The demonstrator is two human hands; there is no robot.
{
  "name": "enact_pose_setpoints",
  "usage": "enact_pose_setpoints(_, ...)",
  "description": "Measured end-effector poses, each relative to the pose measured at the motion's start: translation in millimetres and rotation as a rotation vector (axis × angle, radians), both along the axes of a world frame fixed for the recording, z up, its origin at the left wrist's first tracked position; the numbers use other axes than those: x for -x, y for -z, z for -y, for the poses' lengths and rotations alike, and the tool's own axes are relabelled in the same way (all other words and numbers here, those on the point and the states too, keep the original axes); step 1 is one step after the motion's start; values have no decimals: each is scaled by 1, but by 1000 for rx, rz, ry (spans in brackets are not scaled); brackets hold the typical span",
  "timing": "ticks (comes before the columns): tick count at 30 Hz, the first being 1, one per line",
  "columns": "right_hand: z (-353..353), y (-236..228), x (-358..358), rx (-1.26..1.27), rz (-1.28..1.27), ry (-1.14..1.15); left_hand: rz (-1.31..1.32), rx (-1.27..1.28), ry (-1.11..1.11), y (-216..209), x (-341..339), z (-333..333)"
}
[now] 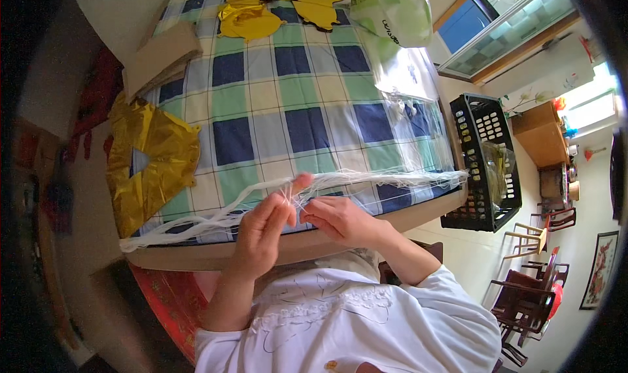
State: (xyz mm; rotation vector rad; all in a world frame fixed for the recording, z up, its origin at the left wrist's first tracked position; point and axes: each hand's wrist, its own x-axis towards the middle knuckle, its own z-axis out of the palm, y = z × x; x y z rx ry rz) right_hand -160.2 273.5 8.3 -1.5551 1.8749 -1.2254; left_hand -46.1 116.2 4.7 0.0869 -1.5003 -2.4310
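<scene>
A long bundle of white strings (366,177) stretches along the near edge of the checked cloth, from a looped end at the left to the right corner. Close together at the middle of that edge are both my hands. My left hand (265,226) has its fingers bent around some of the white strings, with one finger raised. Fine strands run across from it to my right hand (340,217), whose fingers are pinched on strings too. The exact spot where the right fingertips meet the strands is partly hidden.
Shiny gold foil sheets lie at the left (154,160) and the far side (252,19). Folded brown cardboard (160,55) rests at the left edge. A green and white plastic bag (396,13) sits far right. Beyond the right edge stands a black plastic crate (468,196); chairs (526,298) are farther off.
</scene>
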Motion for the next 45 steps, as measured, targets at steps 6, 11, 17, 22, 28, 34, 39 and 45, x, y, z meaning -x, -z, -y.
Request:
enact_pose_setpoints(6,-8,-6,18,50,-165,46,483,356,632,-39,-3,9)
enact_pose_setpoints(11,-4,-10,0,14,-106,-48,9,346,-66,-3,0,5)
enact_pose_setpoints(17,-10,-10,15,25,-158,-49,392,197,571,-36,-11,6)
enact_pose_setpoints(22,-14,-8,1,50,-127,-70,-76,769,-220,-7,4,2)
enact_pose_setpoints(28,-1,-3,-6,228,-252,5,27,164,108,-29,-11,-3)
enact_pose_setpoints(34,-15,-18,11,67,-185,160,398,724,423,-48,-15,2)
enact_pose_setpoints(39,-8,-4,-17,88,-77,-60,-41,603,-123,-24,-9,-3)
enact_pose_setpoints(45,-5,-20,-2,99,-131,-43,-39,-109,358,-35,-27,2)
